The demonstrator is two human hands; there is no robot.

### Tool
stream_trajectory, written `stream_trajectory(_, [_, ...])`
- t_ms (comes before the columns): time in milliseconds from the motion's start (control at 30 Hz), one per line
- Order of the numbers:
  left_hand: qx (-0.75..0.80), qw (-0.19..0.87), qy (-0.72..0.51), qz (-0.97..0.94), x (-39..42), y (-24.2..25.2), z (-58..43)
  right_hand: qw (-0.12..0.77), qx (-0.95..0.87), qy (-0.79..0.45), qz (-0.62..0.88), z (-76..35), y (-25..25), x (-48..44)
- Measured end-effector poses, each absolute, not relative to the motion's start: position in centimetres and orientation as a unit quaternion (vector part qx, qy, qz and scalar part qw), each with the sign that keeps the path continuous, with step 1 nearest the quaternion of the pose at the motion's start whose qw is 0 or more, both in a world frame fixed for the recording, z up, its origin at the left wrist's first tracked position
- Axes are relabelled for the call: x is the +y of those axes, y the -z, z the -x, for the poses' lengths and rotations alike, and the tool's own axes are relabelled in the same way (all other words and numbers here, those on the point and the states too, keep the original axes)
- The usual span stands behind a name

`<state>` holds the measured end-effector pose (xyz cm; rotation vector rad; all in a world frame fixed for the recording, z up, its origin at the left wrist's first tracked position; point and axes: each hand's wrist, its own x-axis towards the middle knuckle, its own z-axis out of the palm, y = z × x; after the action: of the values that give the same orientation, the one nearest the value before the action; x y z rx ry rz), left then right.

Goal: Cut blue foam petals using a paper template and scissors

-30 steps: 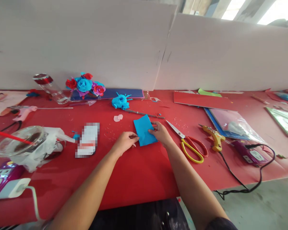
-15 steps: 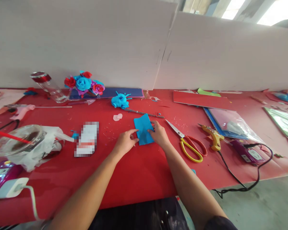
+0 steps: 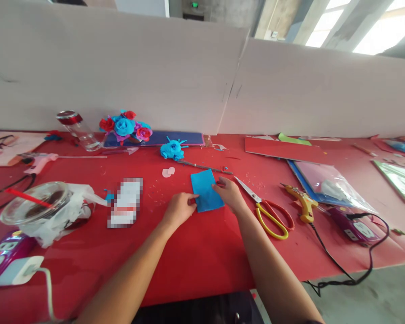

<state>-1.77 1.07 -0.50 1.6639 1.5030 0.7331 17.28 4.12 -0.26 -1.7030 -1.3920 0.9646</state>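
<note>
A small rectangle of blue paper (image 3: 208,192) lies on the red tabletop in front of me, nearly flat. My left hand (image 3: 178,209) pinches its left edge between thumb and fingers. On the opposite side, my right hand (image 3: 231,194) grips the right edge, thumb beneath and fingertips over the paper. Just right of that hand rest scissors (image 3: 273,218) with one red and one yellow handle loop, blades pointing away to the left. Beyond the paper lies a blue paper flower (image 3: 172,150) on a thin dark stem. Two pale pink paper petals (image 3: 168,172) are beside it.
A yellow glue gun (image 3: 303,204) and purple power socket (image 3: 354,225) with a black cord are at right. To the left stand a bagged cup (image 3: 37,211), a pink glue gun (image 3: 38,163) and a glass bottle (image 3: 81,130). Paper roses (image 3: 124,127) sit near the partition (image 3: 138,67).
The view has tilted up slightly, so everything sits lower in the picture. The blue paper now looks flatter along its top edge; both hands stay at its sides.
</note>
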Motion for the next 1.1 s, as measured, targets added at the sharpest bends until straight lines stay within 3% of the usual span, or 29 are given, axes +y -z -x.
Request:
stream_trajectory(133, [0.586, 0.373, -0.279, -0.663, 0.9, 0.1, 1.6, 0.373, -0.465, -0.517, 0.614, -17.2, 0.1, 4.3])
stream_trajectory(300, [0.597, 0.417, -0.294, -0.619, 1.2, 0.0, 2.1, 0.376, -0.488, -0.559, 0.555, -16.4, -0.3, 4.0])
stream_trajectory(433, [0.587, 0.526, -0.419, -0.45, 1.9, -0.3, 2.9, 0.436, -0.455, -0.602, 0.491, -16.2, -1.1, 3.4])
stream_trajectory(567, [0.445, 0.668, -0.445, -0.398, 1.8, -1.0, 3.0, 0.458, -0.441, -0.632, 0.443, -15.3, -1.9, 2.4])
stream_trajectory(900, [0.45, 0.652, -0.441, -0.423, 1.3, -1.7, 3.2, 0.42, -0.416, -0.7, 0.401, -14.4, -2.0, 1.3])
stream_trajectory(1100, [0.444, 0.67, -0.392, -0.448, 1.3, -1.4, 2.8, 0.454, -0.404, -0.66, 0.443, -14.4, -1.8, 1.6])
